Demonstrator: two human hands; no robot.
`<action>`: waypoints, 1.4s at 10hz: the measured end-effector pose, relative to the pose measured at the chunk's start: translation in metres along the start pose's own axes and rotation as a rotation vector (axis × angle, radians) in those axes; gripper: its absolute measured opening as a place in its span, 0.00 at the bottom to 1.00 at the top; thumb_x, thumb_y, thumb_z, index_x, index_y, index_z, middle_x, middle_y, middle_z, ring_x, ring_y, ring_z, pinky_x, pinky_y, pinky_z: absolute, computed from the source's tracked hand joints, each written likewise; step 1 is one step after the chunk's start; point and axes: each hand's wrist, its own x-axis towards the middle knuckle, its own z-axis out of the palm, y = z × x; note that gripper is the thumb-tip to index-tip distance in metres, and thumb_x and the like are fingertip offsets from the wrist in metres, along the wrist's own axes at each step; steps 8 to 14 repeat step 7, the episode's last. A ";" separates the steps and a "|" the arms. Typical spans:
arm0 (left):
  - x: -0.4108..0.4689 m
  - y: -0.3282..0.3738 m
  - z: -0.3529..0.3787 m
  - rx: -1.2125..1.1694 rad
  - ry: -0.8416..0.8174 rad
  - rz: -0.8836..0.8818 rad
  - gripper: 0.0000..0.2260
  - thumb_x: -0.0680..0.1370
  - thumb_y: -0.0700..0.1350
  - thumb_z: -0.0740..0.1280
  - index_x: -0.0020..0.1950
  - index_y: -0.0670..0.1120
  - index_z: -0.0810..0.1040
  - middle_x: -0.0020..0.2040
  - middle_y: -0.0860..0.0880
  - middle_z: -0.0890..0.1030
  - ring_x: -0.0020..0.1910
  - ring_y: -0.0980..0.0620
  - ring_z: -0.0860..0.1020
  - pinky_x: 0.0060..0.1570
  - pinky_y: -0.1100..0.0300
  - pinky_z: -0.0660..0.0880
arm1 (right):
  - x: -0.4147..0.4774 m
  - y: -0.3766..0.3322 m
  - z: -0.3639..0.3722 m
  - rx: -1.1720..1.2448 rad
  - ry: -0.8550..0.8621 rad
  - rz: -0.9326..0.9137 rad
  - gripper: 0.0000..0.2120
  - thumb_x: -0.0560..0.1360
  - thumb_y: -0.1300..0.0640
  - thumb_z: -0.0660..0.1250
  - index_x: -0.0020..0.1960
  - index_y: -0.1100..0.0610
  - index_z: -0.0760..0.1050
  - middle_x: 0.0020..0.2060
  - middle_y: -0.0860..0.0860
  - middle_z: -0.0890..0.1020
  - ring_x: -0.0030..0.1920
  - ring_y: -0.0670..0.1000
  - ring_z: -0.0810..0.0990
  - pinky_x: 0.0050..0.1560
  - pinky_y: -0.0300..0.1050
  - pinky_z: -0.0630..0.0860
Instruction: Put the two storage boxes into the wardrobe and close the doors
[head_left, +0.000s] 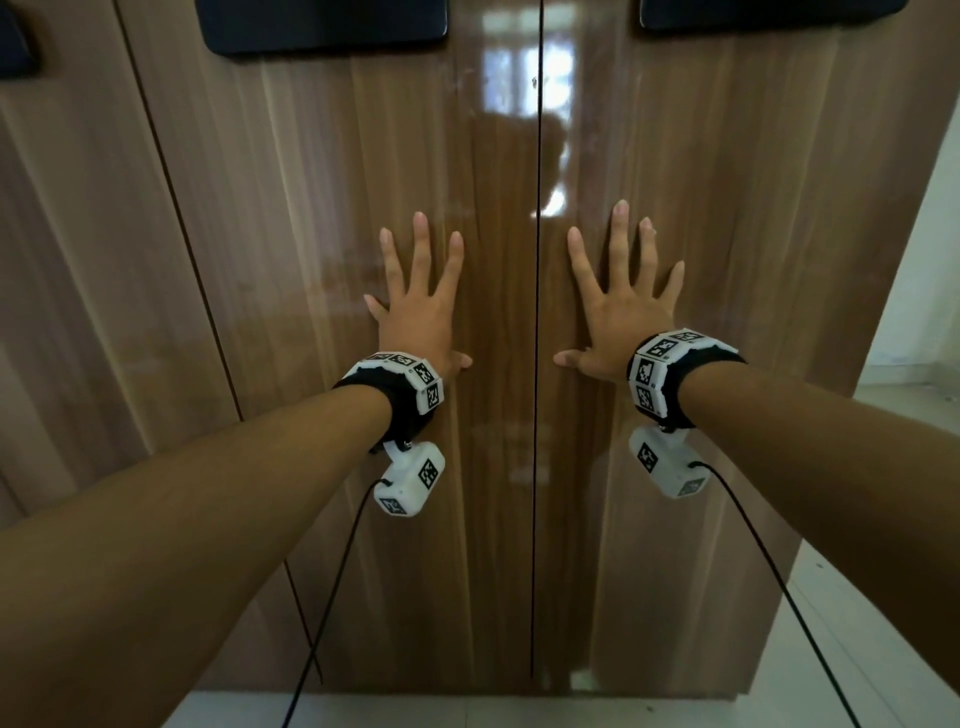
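The wardrobe's two glossy brown wooden doors fill the view and meet at a thin dark seam down the middle. My left hand (418, 306) lies flat on the left door (322, 218), fingers spread, holding nothing. My right hand (618, 306) lies flat on the right door (727, 218) in the same way. Both doors look closed flush. No storage box is in view. Each wrist wears a black band with white marker cubes and a trailing black cable.
Another door panel (67, 286) adjoins at the left. Dark padded handles (322, 26) sit at the top of the doors. Pale tiled floor (519, 712) shows below the wardrobe and to the right, where the wardrobe's side ends.
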 end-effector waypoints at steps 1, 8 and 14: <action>0.001 0.001 0.000 -0.004 -0.011 0.000 0.65 0.63 0.51 0.83 0.81 0.58 0.35 0.79 0.50 0.27 0.77 0.38 0.29 0.66 0.22 0.51 | 0.003 0.001 0.000 -0.004 0.013 0.001 0.74 0.55 0.29 0.78 0.78 0.43 0.25 0.76 0.57 0.24 0.78 0.68 0.31 0.68 0.82 0.46; -0.003 0.003 -0.020 -0.259 0.035 -0.010 0.54 0.66 0.67 0.75 0.81 0.58 0.45 0.81 0.56 0.35 0.81 0.44 0.37 0.72 0.29 0.51 | -0.035 0.001 -0.046 0.354 0.063 -0.030 0.38 0.76 0.34 0.63 0.80 0.46 0.57 0.82 0.52 0.50 0.80 0.59 0.54 0.76 0.68 0.51; -0.003 0.003 -0.020 -0.259 0.035 -0.010 0.54 0.66 0.67 0.75 0.81 0.58 0.45 0.81 0.56 0.35 0.81 0.44 0.37 0.72 0.29 0.51 | -0.035 0.001 -0.046 0.354 0.063 -0.030 0.38 0.76 0.34 0.63 0.80 0.46 0.57 0.82 0.52 0.50 0.80 0.59 0.54 0.76 0.68 0.51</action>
